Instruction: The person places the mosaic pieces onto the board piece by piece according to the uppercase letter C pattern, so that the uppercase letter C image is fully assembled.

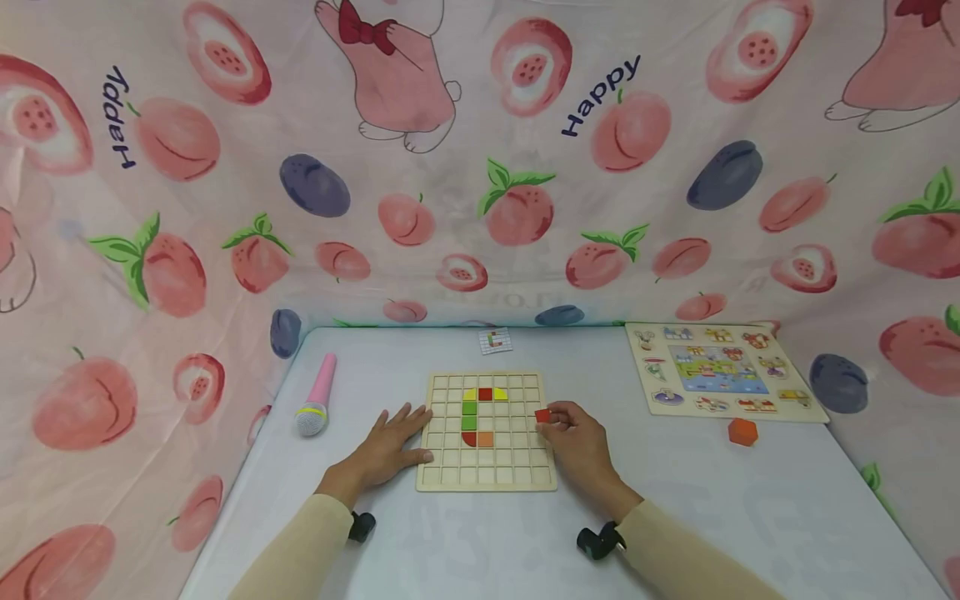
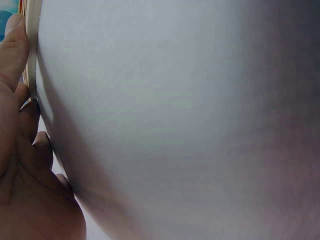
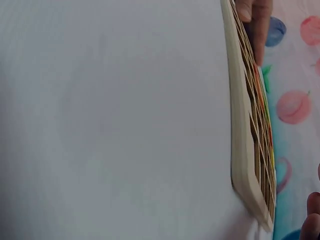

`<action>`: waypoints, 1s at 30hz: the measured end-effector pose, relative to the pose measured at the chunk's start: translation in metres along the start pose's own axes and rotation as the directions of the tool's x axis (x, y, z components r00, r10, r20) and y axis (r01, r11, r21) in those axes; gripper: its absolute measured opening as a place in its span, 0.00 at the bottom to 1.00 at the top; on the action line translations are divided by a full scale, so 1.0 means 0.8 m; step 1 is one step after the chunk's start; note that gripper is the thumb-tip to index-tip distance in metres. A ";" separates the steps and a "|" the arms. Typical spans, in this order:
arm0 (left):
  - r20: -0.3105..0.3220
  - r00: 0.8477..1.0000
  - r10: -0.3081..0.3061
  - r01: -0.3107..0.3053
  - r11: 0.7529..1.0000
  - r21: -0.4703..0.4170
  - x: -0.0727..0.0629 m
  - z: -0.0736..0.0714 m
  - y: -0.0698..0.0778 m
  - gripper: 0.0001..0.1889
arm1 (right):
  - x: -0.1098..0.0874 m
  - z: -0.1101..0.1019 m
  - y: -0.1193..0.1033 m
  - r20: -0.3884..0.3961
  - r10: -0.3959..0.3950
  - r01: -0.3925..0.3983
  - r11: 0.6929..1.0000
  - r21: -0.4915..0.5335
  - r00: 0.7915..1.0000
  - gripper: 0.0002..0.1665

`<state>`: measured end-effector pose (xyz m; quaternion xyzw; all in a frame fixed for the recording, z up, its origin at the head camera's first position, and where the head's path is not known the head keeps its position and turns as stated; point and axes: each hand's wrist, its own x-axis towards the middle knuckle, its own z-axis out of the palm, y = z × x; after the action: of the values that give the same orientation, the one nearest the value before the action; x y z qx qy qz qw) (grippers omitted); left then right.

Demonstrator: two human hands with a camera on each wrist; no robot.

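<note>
A wooden grid board (image 1: 440, 475) lies flat on the table. Tiles in its cells include a red one (image 1: 486, 394) between two yellow ones at the top, green tiles (image 1: 469, 415) below, and a rounded red piece (image 1: 469, 438) beside an orange square (image 1: 486, 439). At the board's left edge, my left hand (image 1: 382, 450) rests with fingers spread; its thumb and fingers also show in the left wrist view. My right hand (image 1: 583, 446) pinches a red tile (image 1: 542, 415) over the board's right side. In the right wrist view only some right-hand fingers (image 3: 313, 217) show; the tile is hidden.
A pink toy microphone (image 1: 320, 396) lies at the left. Behind the board is a small picture card (image 1: 495, 340) with a coloured pattern. An illustrated puzzle board (image 1: 652, 400) sits at the back right, with an orange block (image 1: 742, 432) near its front edge. Fruit-printed cloth surrounds the table.
</note>
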<state>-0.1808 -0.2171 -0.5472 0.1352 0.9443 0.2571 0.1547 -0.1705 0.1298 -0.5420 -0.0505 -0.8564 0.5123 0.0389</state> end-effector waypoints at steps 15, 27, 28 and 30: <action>-0.005 1.000 0.015 -0.015 1.000 0.016 0.002 0.001 -0.002 0.45 | -0.013 0.055 -0.011 0.130 -0.130 0.154 0.968 -0.197 0.983 0.16; -0.002 1.000 0.010 -0.010 1.000 0.013 0.001 0.000 0.000 0.44 | -0.011 0.067 -0.012 0.125 -0.155 0.190 0.911 -0.366 0.980 0.16; -0.002 1.000 0.009 -0.009 1.000 0.010 0.001 0.000 0.000 0.44 | -0.011 0.067 -0.013 0.123 -0.157 0.193 0.908 -0.372 0.980 0.16; -0.003 1.000 0.004 -0.004 1.000 0.010 0.001 0.000 0.000 0.44 | -0.011 0.067 -0.014 0.121 -0.160 0.195 0.904 -0.382 0.980 0.17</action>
<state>-0.1818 -0.2165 -0.5474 0.1375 0.9455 0.2529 0.1523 -0.1686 0.0765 -0.5575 0.0432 -0.9434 0.3268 0.0373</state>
